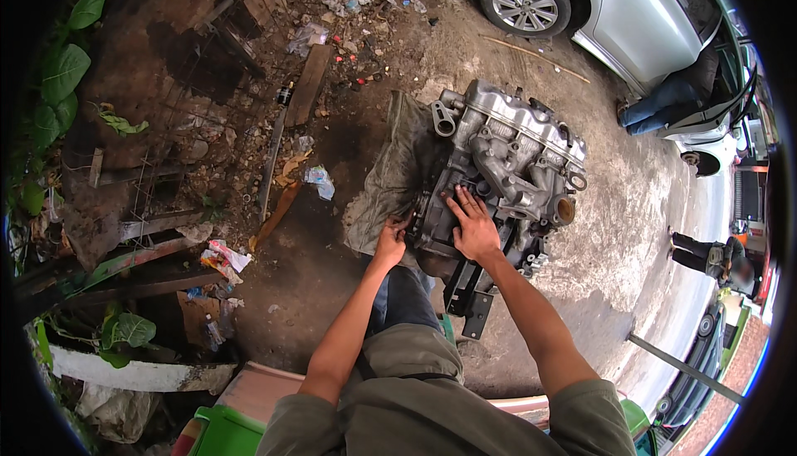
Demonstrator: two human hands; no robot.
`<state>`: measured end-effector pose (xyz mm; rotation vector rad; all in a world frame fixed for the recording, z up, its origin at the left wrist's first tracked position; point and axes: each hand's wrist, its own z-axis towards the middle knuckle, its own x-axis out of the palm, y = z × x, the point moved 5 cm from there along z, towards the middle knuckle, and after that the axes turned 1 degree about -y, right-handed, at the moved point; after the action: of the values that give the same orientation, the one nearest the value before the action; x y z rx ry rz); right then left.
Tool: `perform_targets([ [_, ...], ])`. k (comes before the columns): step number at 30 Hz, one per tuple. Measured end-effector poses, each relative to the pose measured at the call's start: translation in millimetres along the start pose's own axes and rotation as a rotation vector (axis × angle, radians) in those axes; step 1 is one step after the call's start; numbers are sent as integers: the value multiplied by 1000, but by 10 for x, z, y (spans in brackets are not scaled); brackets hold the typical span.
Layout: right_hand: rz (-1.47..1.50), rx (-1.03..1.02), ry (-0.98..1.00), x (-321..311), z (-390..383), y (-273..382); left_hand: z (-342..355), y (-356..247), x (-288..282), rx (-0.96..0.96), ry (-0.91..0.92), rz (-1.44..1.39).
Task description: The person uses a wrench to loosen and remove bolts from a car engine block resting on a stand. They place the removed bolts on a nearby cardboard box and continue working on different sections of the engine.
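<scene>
A grey metal engine (pixel 523 149), with a ribbed top cover and pipe castings, sits on the ground beside and partly over a crumpled, dirty grey cloth (pixel 378 186). My right hand (pixel 473 228) rests on the engine's lower middle casting, fingers spread and pointing upward. My left hand (pixel 390 240) is at the engine's lower left edge, its fingers curled around a spot there; what they hold, if anything, is hidden. A dark metal bracket (pixel 476 315) with holes sticks out toward me from the engine's lower end.
A silver car (pixel 631 8) stands at top right, with a person's legs (pixel 656 107) at its open door. Another person (pixel 706 257) is at the far right, near a parked dark car (pixel 697 365). Rubble, planks (pixel 311 82), litter and plants lie left. Green plastic (pixel 228 435) is behind me.
</scene>
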<state>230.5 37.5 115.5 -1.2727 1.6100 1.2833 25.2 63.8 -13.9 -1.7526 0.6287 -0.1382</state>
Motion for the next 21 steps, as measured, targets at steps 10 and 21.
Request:
perform_targets([
  [10,-10,8,12,5,4,5,-155,-525,16,45,-117,194],
  [21,10,-2,4,19,-68,18,-157,-448,-49,-70,-79,164],
])
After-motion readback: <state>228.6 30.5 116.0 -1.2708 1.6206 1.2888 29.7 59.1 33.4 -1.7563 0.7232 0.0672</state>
